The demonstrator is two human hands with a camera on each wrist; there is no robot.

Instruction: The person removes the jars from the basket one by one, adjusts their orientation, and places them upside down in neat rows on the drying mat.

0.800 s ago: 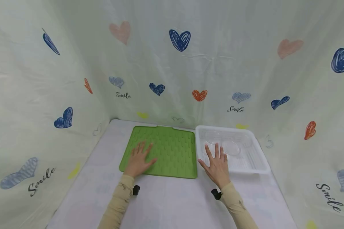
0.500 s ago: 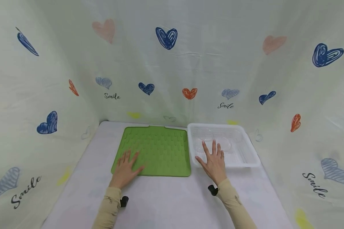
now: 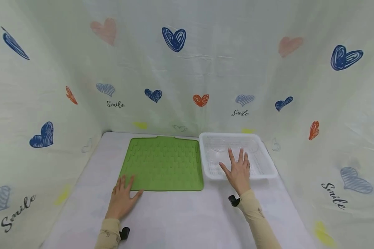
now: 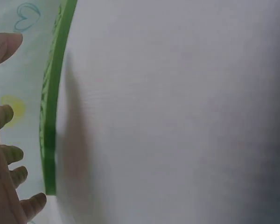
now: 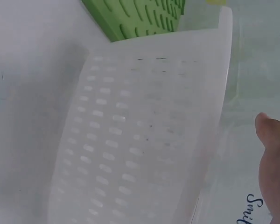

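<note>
My left hand (image 3: pixel 122 200) has its fingers spread, with the fingertips over the near left corner of a green drying mat (image 3: pixel 165 162). In the left wrist view the fingers show beside the raised edge of the mat (image 4: pixel 50 102), holding nothing. My right hand (image 3: pixel 239 175), fingers spread too, overlaps the near part of a white perforated plastic basket (image 3: pixel 207 173). Clear round objects (image 3: pixel 219 144) lie inside the basket, partly hidden by that hand. Only the thumb of the right hand (image 5: pixel 273 163) shows in the right wrist view, above the rim of the basket (image 5: pixel 130 116).
The mat and basket stand side by side on a white-covered table (image 3: pixel 174 221). A pale curtain (image 3: pixel 187 69) with printed hearts rises behind the table and along both sides. Small black devices sit at both wrists.
My left hand has drawn back toward the near left, off most of the mat. The right hand has shifted farther over the basket. The head view has turned slightly right.
</note>
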